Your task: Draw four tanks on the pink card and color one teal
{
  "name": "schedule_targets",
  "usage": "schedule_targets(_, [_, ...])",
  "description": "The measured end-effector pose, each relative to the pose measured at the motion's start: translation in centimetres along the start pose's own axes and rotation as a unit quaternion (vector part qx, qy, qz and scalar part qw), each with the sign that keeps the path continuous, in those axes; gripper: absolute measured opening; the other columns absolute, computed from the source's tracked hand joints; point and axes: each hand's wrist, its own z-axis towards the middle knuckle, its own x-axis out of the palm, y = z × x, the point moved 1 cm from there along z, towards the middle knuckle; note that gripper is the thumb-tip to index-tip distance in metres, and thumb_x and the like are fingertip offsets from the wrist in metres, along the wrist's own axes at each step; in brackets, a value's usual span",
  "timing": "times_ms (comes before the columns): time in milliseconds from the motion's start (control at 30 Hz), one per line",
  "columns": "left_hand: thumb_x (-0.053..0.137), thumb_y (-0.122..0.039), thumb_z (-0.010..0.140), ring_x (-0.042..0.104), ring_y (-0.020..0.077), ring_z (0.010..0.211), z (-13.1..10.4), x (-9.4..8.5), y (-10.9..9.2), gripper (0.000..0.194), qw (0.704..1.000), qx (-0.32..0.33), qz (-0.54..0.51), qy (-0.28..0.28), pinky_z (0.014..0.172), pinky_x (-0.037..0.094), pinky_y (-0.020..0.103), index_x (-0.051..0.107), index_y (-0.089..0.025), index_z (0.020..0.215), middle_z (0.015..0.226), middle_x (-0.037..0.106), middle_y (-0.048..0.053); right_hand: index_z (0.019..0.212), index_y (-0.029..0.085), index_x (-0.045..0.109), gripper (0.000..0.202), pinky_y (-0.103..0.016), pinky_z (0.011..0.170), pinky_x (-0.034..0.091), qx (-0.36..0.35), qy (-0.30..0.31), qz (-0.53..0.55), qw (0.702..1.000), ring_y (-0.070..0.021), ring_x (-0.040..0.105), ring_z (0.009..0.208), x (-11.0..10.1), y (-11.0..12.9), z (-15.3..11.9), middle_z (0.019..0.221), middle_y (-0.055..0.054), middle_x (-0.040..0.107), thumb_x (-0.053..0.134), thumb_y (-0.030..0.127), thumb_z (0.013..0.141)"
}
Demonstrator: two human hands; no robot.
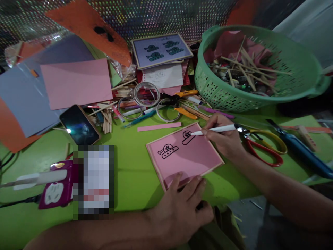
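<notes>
With the right hand (226, 139) gripping the pen (218, 129), tip at the right drawing (186, 139), and the left hand (179, 205), fingers spread, gripping nothing, against the near edge of the card (195, 158) on the table (130, 187), I should brace lightly; stroke evenly.

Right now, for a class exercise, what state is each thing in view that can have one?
Right grip, closed around the marker.
Marker, tip at the right-hand drawing.
Left grip, open, resting on the pink card.
Pink card, bearing two drawings, the left one fuller.
Scissors, lying down; open or shut unclear.
Basket, partly filled.
Phone, face up.
Blue card, framed and drawn on.
</notes>
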Motion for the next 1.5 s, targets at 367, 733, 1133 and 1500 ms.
schedule_targets(367, [0.072, -0.037, 0.09, 0.052, 0.0358, 0.139, -0.05, -0.16, 0.03, 0.027, 1.0, -0.001, 0.0, -0.022, 0.108, 0.033, 0.062, 0.063, -0.024, 0.112, 0.15, 0.058, 0.02, 0.077, 0.024, 0.056, 0.016, -0.031, 0.056, 0.033, 0.003, -0.003, 0.016, 1.0, -0.0143, 0.046, 0.058, -0.21, -0.6, -0.02, 0.064, 0.004, 0.054, 0.071, 0.017, 0.076])
schedule_targets(733, [0.064, -0.034, 0.098, 0.054, 0.0335, 0.138, 0.1, -0.52, 0.06, 0.017, 1.0, -0.01, 0.007, -0.028, 0.109, 0.035, 0.06, 0.063, -0.025, 0.111, 0.148, 0.06, 0.018, 0.085, 0.026, 0.071, 0.009, -0.033, 0.064, 0.046, -0.009, 0.082, 0.036, 0.996, -0.0188, 0.062, 0.073, -0.1, -0.35, 0.02, 0.082, -0.001, 0.07, 0.077, 0.022, 0.08])
schedule_targets(1133, [0.059, -0.031, 0.1, 0.052, 0.0332, 0.141, 0.21, -0.91, 0.03, 0.018, 1.0, -0.003, 0.002, -0.005, 0.108, 0.038, 0.06, 0.064, -0.025, 0.116, 0.15, 0.059, 0.017, 0.075, 0.027, 0.059, 0.021, -0.033, 0.057, 0.035, 0.026, 0.058, 0.009, 0.998, -0.0175, 0.05, 0.06, 0.1, -0.45, 0.01, 0.068, 0.002, 0.058, 0.08, 0.029, 0.078])
schedule_targets(1500, [0.057, -0.033, 0.102, 0.051, 0.0325, 0.141, 0.21, -0.87, 0.03, 0.019, 1.0, -0.004, 0.006, 0.003, 0.11, 0.034, 0.06, 0.065, -0.026, 0.118, 0.151, 0.059, 0.015, 0.074, 0.026, 0.06, 0.021, -0.031, 0.057, 0.038, 0.011, 0.058, -0.015, 0.998, -0.0168, 0.053, 0.06, 0.19, -0.15, 0.06, 0.068, 0.002, 0.06, 0.08, 0.031, 0.078])
